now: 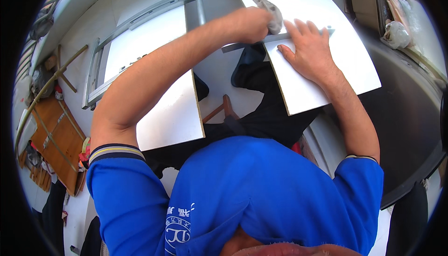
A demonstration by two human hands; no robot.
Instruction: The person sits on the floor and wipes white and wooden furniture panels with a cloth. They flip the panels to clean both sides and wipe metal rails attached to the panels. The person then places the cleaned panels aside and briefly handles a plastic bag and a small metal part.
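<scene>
My left hand [257,24] is closed around a crumpled grey cloth [274,14], which sticks out above and beside the fist. A flat metal bar [276,37] passes by that fist and extends over a white board [343,70] on the right. My right hand [309,51] lies on this board with its fingers spread, the fingers crossing the bar and partly hiding it. Under my left forearm is another white board [171,116], with a bare brown edge towards the gap between the boards.
A metal frame with rails [161,3] stands beyond the left board. Wooden furniture legs [227,107] show in the gap. To the right is a large dark panel [406,116]; at far left, a brown wooden panel [57,140] and a bamboo pole [45,84].
</scene>
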